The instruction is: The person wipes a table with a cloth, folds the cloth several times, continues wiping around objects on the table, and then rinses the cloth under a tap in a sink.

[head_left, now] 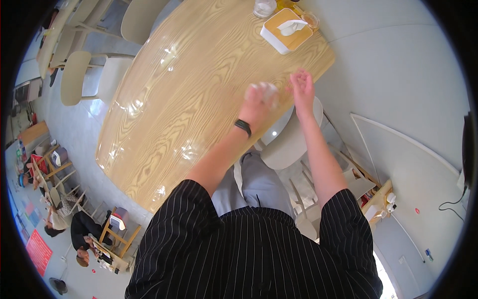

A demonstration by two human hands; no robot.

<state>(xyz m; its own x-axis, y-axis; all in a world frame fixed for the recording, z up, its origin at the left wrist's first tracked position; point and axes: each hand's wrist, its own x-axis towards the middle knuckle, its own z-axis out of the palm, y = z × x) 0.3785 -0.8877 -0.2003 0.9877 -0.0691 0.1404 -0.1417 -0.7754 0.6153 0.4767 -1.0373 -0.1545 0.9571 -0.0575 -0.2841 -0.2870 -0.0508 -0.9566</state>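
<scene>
Tissue (269, 92), white and crumpled, seems gripped in the blurred left hand (255, 105), upper centre of the frame; the right hand (302, 92), loosely parted, looks empty. Handling it appears underway; the next move calls for a steady hold.

an eatery: long wooden table (199, 89), chairs (74, 77), seated people (81, 231)

I am facing a glossy wood-grain tabletop (174, 99); pale chairs (75, 77) are standing at ten o'clock, a light-grey wall (398, 74) is rising at two.
</scene>
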